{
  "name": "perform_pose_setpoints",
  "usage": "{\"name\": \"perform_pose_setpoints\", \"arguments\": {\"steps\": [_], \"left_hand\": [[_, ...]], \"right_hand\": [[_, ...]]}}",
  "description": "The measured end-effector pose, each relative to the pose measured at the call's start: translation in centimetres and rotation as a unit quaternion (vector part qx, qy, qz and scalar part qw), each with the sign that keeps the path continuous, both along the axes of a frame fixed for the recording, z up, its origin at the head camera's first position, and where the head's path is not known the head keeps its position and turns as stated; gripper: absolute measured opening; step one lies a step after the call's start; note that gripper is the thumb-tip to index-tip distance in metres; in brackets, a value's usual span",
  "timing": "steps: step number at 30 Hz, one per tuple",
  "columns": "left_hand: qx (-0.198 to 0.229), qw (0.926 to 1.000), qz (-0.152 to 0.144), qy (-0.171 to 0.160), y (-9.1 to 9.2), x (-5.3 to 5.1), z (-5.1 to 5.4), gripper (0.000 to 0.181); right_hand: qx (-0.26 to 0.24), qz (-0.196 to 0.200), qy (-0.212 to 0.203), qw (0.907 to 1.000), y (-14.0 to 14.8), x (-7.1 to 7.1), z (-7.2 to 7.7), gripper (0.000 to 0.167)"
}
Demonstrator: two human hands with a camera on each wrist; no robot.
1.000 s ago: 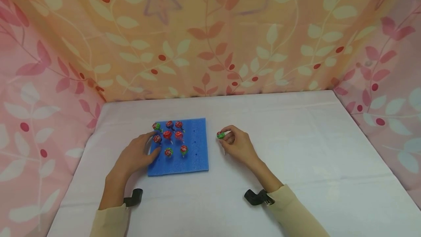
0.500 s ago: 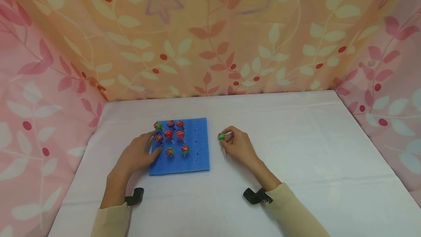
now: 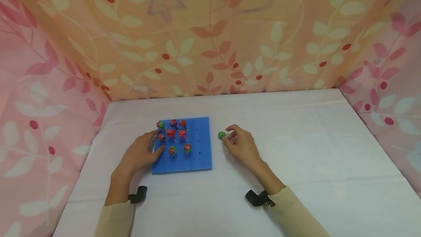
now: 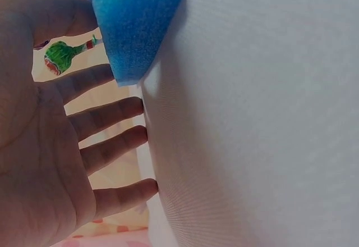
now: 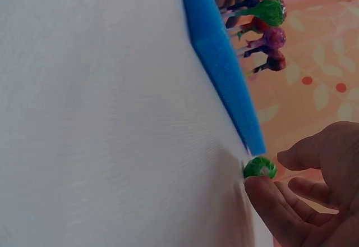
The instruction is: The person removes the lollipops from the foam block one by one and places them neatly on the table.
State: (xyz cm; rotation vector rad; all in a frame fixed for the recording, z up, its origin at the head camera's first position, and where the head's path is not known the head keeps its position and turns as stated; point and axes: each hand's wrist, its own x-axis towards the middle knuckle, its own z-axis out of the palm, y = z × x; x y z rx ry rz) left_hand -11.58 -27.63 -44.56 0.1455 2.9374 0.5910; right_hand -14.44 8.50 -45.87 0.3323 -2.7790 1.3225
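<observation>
A blue foam board [image 3: 194, 162] lies on the table with several wrapped lollipops [image 3: 171, 133] standing in it. My left hand [image 3: 139, 151] lies at the board's left edge, fingers nearly straight. In the left wrist view, the thumb and one finger touch the foam [image 4: 132, 39] and the other fingertips reach the table. To the right of the board is a loose green lollipop [image 3: 222, 135], apart from it. My right hand [image 3: 241, 145] is at this lollipop, its thumb and forefinger parted. The right wrist view shows the green wrapper [image 5: 259, 168] beside a fingertip; its stick is hidden.
White cloth [image 3: 312, 149] covers the table. Behind hangs an orange leaf-patterned curtain [image 3: 243, 46], with pink curtains [image 3: 33, 127] at the sides. A black wrist mount [image 3: 256, 198] sits on each forearm. Small holes show in the board's right part.
My right forefinger has parted from the thumb, and the green lollipop, earlier pinched with its stick downward, has turned. My left hand stays at the board. The head view has shifted slightly.
</observation>
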Motion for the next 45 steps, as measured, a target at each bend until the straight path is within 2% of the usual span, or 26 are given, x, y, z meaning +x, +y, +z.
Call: {"name": "perform_pose_setpoints", "arguments": {"steps": [6, 17, 21, 27, 34, 45], "left_hand": [[-0.001, 1.0000, -0.002, 0.006, -0.2, -0.1, 0.0, 0.071], [0.005, 0.9999, -0.010, 0.013, -0.2, -0.2, -0.3, 0.069], [0.004, 0.9999, -0.007, 0.010, -0.3, -0.2, -0.6, 0.070], [0.002, 0.9999, -0.005, 0.008, -0.4, -0.3, -0.8, 0.070], [0.001, 1.0000, -0.006, 0.007, -0.3, -0.2, -0.6, 0.070], [-0.001, 1.0000, -0.002, 0.003, -0.2, -0.2, -0.3, 0.070]], "right_hand": [[0.003, 0.007, 0.012, 0.9999, -0.2, 0.3, 1.0, 0.031], [-0.004, 0.014, 0.046, 0.9989, 0.0, 0.4, 1.5, 0.020], [-0.019, 0.051, 0.069, 0.9961, -0.2, 0.4, 1.7, 0.020], [-0.037, 0.117, 0.102, 0.9873, -1.1, 0.3, 2.1, 0.026], [-0.040, 0.146, 0.090, 0.9843, -2.5, 0.3, 2.1, 0.038], [-0.062, 0.221, 0.070, 0.9707, -4.2, 0.8, 2.0, 0.039]]}}
